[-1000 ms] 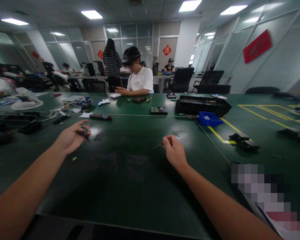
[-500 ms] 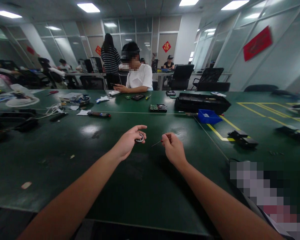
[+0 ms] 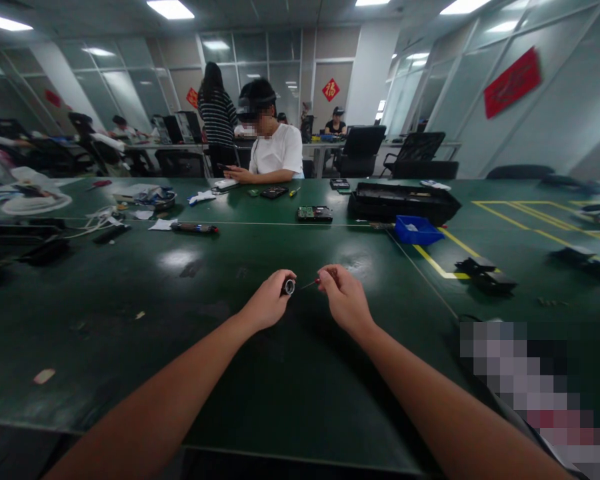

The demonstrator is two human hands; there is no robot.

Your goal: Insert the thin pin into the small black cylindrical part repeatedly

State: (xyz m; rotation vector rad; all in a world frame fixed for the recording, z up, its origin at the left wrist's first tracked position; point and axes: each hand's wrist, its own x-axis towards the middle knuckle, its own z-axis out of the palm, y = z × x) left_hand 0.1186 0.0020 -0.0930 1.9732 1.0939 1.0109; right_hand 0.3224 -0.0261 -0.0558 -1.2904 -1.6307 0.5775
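"What lies farthest left of the blue tray (image 3: 419, 231)?"
"A white coil (image 3: 37, 204), then a dark cylindrical tool (image 3: 195, 228), nearer the tray but still well left of it."
"And the left hand (image 3: 266, 305)?"
"Nearer the viewer than the tray and to its left, fingers closed around a small round part (image 3: 288, 287), its ring-like end showing."
"Next?"
"A thin rod (image 3: 309, 285), left of the tray and nearer the viewer, its tip just beside the part. Beyond it, a board with green circuitry (image 3: 315, 213), also left of the tray."
"The right hand (image 3: 349, 299)?"
"Nearer the viewer than the tray, pinching the rod's reddish end."
"Then?"
"A long black case (image 3: 403, 203) just behind the tray, and black blocks (image 3: 486, 275) to its right, closer in."
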